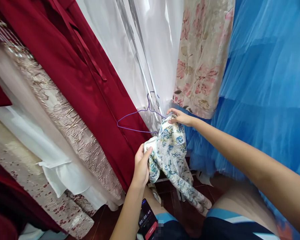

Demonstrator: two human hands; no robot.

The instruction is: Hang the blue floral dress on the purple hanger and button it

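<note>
A floral garment [170, 153], white with blue and yellow pattern, hangs between my two hands in the middle of the view. My left hand [142, 163] grips its white-lined edge, thumb on top. Higher up and to the right, my right hand [178, 117] pinches the garment's upper edge. A purple wire hanger [133, 112] has its right end at the garment, partly hidden by the cloth; its left end is bare. Below, the garment's lower part trails down toward my legs.
Dresses hang all round: dark red [90, 110], white [155, 43], beige floral [200, 66] and blue tulle [267, 83]. Pale embroidered gowns [72, 133] are on the left. A phone [147, 220] showing a timer lies at my leg, above a dark red tiled floor [100, 220].
</note>
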